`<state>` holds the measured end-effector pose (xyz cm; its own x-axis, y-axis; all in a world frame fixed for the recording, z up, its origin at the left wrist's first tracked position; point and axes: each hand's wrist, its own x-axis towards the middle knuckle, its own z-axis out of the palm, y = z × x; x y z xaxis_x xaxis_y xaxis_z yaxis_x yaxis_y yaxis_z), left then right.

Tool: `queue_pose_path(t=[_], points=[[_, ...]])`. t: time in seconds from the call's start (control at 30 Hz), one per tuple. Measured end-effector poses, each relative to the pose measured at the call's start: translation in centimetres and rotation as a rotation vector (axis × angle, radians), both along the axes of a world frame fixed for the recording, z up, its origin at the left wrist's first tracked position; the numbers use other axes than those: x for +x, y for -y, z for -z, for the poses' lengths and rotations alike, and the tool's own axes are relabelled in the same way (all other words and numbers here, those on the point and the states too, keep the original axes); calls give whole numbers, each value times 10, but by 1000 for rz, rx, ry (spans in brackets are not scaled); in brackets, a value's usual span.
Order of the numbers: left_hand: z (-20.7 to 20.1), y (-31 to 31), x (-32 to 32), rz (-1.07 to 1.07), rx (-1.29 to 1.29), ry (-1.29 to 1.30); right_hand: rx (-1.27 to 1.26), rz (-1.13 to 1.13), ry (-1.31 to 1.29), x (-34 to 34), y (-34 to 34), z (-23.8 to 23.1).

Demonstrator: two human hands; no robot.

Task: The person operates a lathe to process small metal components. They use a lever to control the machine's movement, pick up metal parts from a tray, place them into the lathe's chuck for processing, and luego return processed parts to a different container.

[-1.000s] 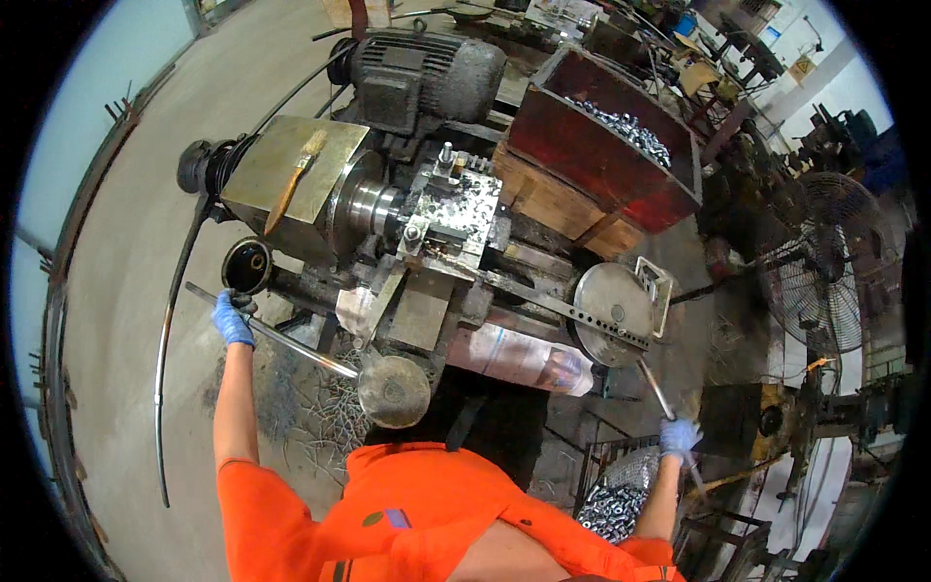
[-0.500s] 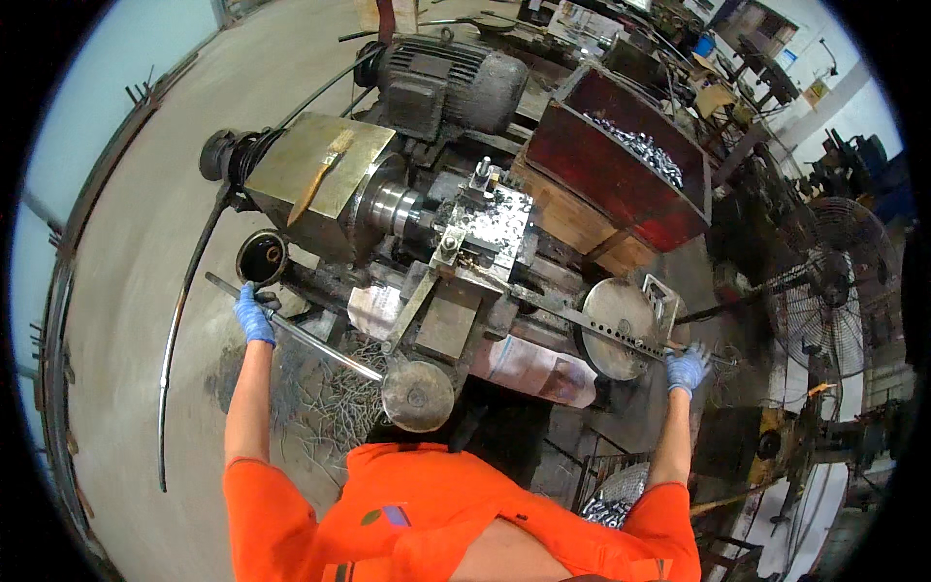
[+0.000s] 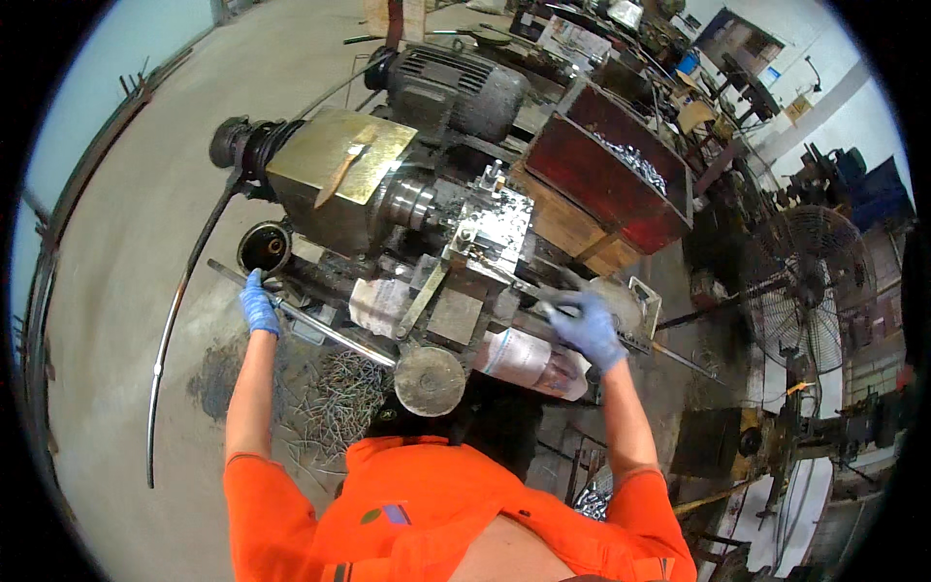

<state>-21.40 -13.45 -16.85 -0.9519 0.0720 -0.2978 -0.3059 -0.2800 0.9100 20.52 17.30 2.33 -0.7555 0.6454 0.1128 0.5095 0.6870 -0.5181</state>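
My left hand point(image 3: 258, 303), in a blue glove, is closed round the upper part of a bare metal lever rod point(image 3: 335, 336). The rod slopes down to a round metal hub point(image 3: 430, 381) at the front of a lathe-like machine. My right hand point(image 3: 590, 328), also gloved in blue, hovers over the machine's right side, in front of a large metal disc point(image 3: 621, 295). Motion smears its fingers, so whether they hold anything is unclear. Left of it lies the shiny tool block point(image 3: 498, 229), smeared with dark bits, facing the round spindle point(image 3: 407, 202).
A wood-handled brush point(image 3: 339, 177) rests on the brassy headstock cover point(image 3: 296, 160). Behind stand a motor point(image 3: 456, 92) and a dark red bin point(image 3: 592, 184) of small metal parts. Metal shavings point(image 3: 339, 398) litter the floor at left. A caged fan point(image 3: 810, 281) stands right.
My right hand has left the end of the perforated bar and moved left toward the tool block. My left hand stays on the lever rod. The whole view has shifted slightly.
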Motion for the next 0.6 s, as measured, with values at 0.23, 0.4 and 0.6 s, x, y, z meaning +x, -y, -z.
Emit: queue_pose_path(t=[0.23,0.4,0.6], points=[[-28,22,7,333,-228,34,259,47,182,-16,12,6],[56,101,-25,62,22,171,277,236,-22,81,39,20],[113,83,-19,441,-746,-290,269,580,169,215,99,119]])
